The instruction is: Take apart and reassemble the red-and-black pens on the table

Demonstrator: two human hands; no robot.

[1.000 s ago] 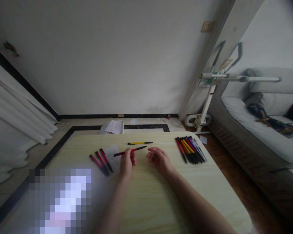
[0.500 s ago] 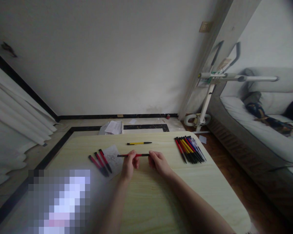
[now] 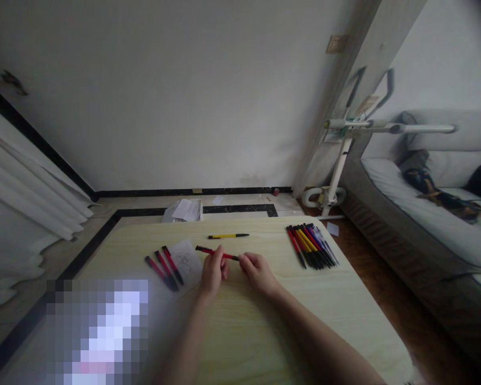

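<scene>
Both hands hold one red-and-black pen over the middle of the pale wooden table. My left hand pinches the pen near its middle. My right hand is closed on the pen's right end. Left of my hands, three red pens lie side by side next to a small sheet of paper with scribbles on it. A yellow pen lies alone further back. A row of several pens, red, yellow, black and blue, lies at the right.
A blurred-out patch covers the table's near left corner. Papers lie on the floor beyond the table. A white exercise machine and a grey sofa stand at the right, and curtains hang at the left.
My right hand has come in and closed on the red pen's right end. The pen has swung from tilted up to the right, through level, to tilted down to the right.
</scene>
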